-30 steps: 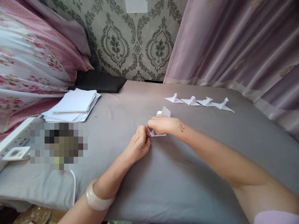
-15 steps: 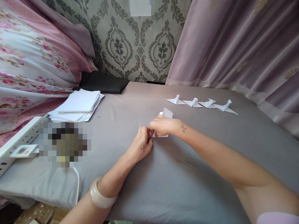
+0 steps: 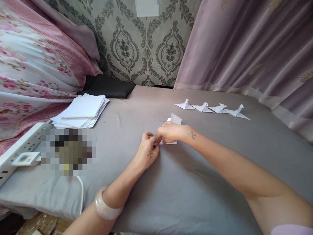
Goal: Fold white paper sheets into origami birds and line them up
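While our right hand [image 3: 172,132] stays clamped on the paper [image 3: 176,118], our left hand [image 3: 147,150] loosens slightly at its edge, so we're likely mid-fold, left grip unclear.

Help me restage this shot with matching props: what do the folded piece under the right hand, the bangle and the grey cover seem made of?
Folded piece: matte white paper, by its thin, crisp edges. Bangle: glossy, milky; perhaps stone, glass or plastic, as highlights alone don't settle it. Grey cover: probably matte cloth, by its soft wrinkles.
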{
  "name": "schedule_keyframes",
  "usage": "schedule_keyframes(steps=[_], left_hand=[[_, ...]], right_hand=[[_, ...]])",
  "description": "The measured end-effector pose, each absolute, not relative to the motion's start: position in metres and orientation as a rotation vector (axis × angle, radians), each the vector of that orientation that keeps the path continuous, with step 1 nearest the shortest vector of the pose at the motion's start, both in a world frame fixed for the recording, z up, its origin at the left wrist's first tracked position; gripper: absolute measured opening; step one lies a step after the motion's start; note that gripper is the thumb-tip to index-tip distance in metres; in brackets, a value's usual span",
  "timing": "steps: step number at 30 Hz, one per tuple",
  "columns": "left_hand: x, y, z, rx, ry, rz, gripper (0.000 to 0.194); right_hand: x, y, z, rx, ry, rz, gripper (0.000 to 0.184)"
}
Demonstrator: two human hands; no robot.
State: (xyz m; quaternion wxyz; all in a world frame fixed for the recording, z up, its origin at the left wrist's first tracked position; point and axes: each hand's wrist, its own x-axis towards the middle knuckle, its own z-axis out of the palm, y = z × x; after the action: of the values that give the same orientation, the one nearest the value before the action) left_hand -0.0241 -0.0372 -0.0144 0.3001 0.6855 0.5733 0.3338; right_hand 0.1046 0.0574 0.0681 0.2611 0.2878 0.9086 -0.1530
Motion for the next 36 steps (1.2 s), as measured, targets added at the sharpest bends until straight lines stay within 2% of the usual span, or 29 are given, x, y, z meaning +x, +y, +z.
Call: schedule_keyframes(steps=[5,18,21,23,25,28,32,36], left_hand=[[-0.022,-0.036,-0.011,1.753,1.558,0.862,0.014],[-0.017,-0.029,-0.014,1.765,1.612,0.896,0.011],[-0.016,-0.029,-0.013,1.732,1.627,0.883,0.010],[-0.016,-0.029,-0.012,1.721,1.647,0.876,0.009],[-0.015,-0.030,-0.010,1.728,1.661,0.859,0.009],[-0.015,-0.030,-0.008,1.729,1.676,0.825,0.010],[-0.014,-0.031,-0.005,1.699,1.706,0.799,0.011],[-0.015,-0.030,-0.004,1.670,1.720,0.775,0.011]], right_hand=[[0.106,0.056,0.068,0.800,2.466,-0.408,0.030],[0.101,0.048,0.071,0.798,2.535,-0.331,0.012],[0.112,0.040,0.070,0.789,2.669,-0.294,0.017],[0.126,0.029,0.067,0.810,2.947,-0.247,0.023],[0.143,0.014,0.058,1.075,3.201,-0.223,0.025],[0.166,-0.012,0.037,1.631,3.174,-0.235,0.023],[0.177,-0.039,0.009,1.679,3.036,-0.334,0.023],[0.170,-0.053,0.000,1.696,2.977,-0.186,0.028]])
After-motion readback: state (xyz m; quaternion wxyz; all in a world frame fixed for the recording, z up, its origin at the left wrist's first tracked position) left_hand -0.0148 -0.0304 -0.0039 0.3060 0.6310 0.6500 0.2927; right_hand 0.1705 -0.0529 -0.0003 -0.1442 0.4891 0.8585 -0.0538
